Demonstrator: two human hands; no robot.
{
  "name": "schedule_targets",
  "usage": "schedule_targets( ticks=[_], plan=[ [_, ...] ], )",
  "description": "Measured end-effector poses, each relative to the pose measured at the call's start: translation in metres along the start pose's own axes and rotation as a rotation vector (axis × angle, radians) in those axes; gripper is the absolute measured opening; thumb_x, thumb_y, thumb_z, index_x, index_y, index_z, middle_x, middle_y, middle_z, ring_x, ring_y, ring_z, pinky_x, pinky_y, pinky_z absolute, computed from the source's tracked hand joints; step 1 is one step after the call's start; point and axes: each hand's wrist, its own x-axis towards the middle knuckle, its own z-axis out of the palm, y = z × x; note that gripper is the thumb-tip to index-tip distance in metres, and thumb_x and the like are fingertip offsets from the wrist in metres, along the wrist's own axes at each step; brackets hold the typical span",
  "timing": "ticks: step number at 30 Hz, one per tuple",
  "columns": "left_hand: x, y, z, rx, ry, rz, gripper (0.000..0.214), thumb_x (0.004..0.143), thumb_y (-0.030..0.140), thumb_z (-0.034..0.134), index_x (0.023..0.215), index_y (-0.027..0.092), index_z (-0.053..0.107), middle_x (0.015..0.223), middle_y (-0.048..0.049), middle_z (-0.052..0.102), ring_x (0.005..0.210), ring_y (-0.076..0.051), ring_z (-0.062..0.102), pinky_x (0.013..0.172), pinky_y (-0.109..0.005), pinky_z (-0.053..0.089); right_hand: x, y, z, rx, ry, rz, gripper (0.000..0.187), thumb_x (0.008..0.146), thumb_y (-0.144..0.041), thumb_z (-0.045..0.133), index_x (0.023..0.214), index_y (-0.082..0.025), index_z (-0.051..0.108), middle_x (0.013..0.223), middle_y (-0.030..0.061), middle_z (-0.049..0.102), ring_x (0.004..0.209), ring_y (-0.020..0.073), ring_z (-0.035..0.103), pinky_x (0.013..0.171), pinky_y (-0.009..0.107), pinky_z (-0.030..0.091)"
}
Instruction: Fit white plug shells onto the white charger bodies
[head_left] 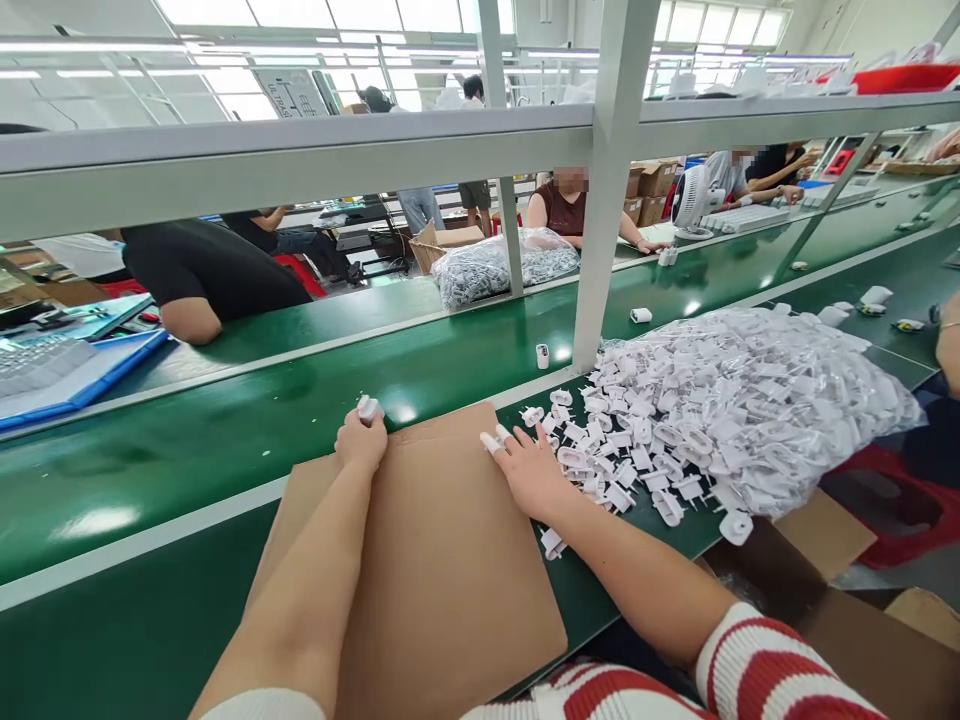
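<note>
My left hand (361, 438) rests at the far edge of a brown cardboard sheet (442, 590), fingers curled around a small white plug part (368, 407). My right hand (529, 468) lies on the sheet's right edge with its fingers stretched toward a big pile of white plug parts (720, 410). White finger cots cover its fingertips. Loose plugs lie scattered just beyond those fingers, and one more plug (553, 543) sits beside my right wrist.
The sheet lies on a green conveyor belt (225, 440) with a white frame post (600, 230) behind. A single white part (542, 356) stands on the belt. A bag of parts (495, 265), other seated people and an open cardboard box (825, 560) surround me.
</note>
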Motion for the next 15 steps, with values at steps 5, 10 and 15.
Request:
schedule_targets(
  ticks=[5, 10, 15],
  plan=[
    [-0.001, -0.011, 0.008, 0.182, 0.080, -0.009, 0.074, 0.093, 0.038, 0.059, 0.153, 0.001, 0.038, 0.150, -0.0306, 0.049, 0.147, -0.043, 0.040, 0.122, -0.055, 0.031, 0.000, -0.003, -0.001, 0.040, 0.004, 0.067, 0.056, 0.092, -0.006, 0.052, 0.147, -0.015, 0.050, 0.132, 0.0177, 0.059, 0.112, 0.0290, 0.061, 0.095, 0.041, 0.050],
    [-0.014, -0.013, 0.015, 0.266, 0.192, -0.006, 0.107, 0.084, 0.042, 0.069, 0.158, -0.010, 0.011, 0.167, -0.0368, 0.011, 0.158, -0.044, 0.009, 0.130, -0.055, 0.005, -0.002, -0.004, -0.003, 0.128, 0.065, 0.035, 0.056, 0.086, -0.001, 0.054, 0.139, -0.020, 0.055, 0.120, 0.0119, 0.056, 0.102, 0.0244, 0.059, 0.076, 0.031, 0.046],
    [-0.043, 0.013, 0.000, 0.172, 0.391, 0.130, 0.088, 0.087, 0.036, 0.067, 0.156, -0.001, 0.026, 0.166, -0.0304, 0.019, 0.156, -0.042, 0.015, 0.129, -0.057, 0.011, -0.004, -0.012, 0.004, 0.319, 0.187, -0.014, 0.039, 0.080, 0.002, 0.055, 0.113, -0.019, 0.059, 0.123, 0.0082, 0.051, 0.086, 0.0160, 0.056, 0.071, 0.027, 0.041]
  ],
)
